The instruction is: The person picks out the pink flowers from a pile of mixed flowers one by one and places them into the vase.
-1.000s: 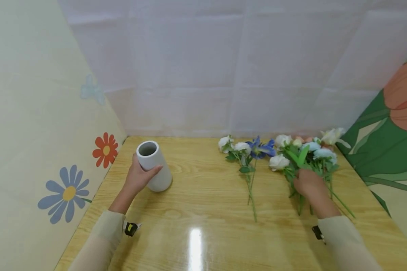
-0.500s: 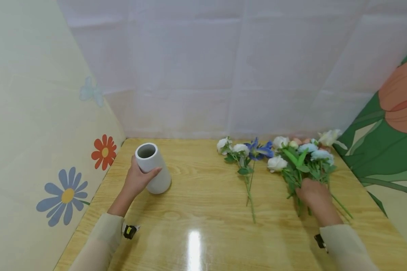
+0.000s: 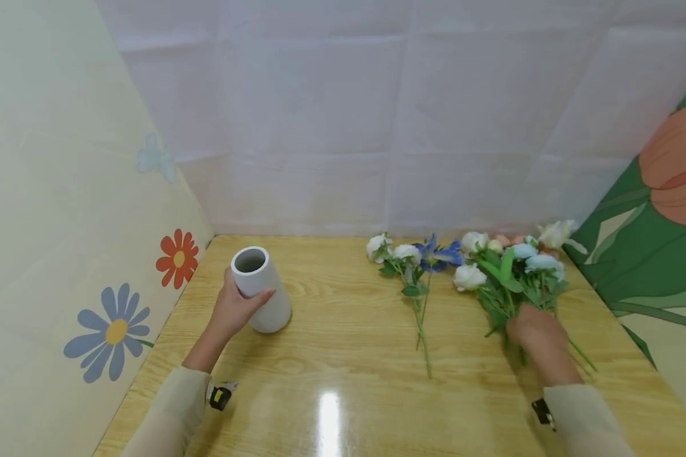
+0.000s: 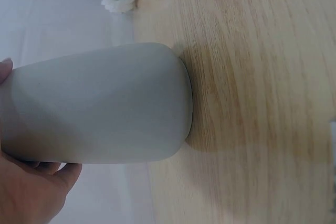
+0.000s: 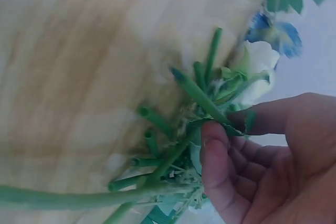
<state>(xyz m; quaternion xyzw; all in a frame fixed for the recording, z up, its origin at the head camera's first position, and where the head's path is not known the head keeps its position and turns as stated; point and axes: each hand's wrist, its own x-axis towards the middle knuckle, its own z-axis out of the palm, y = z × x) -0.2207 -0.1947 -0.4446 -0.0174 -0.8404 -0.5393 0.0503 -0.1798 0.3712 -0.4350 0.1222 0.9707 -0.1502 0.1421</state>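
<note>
On the left of the table stands a white tapered vase [image 3: 271, 298], upright with its round mouth up. My left hand [image 3: 234, 304] grips its upper part, thumb across the front. The left wrist view shows the vase [image 4: 105, 103] sideways, its base on the wood. At the right, a bunch of artificial flowers [image 3: 540, 263] in white, pale blue and peach lies on the table. My right hand [image 3: 537, 327] is among its stems. In the right wrist view, thumb and forefinger pinch a green stem [image 5: 199, 95]; which bloom it bears is hidden.
Between vase and bunch lie white flowers [image 3: 406, 252] and a blue iris-like flower [image 3: 439, 255], stems toward the front of the wooden table [image 3: 343, 330]. A pale cloth backdrop [image 3: 309, 127] rises behind. Printed panels [image 3: 623, 254] border the sides.
My right hand has shifted slightly down and right at the stems, and the bright green leaves above it have tilted. My left hand keeps its grip on the vase, which stays in place.
</note>
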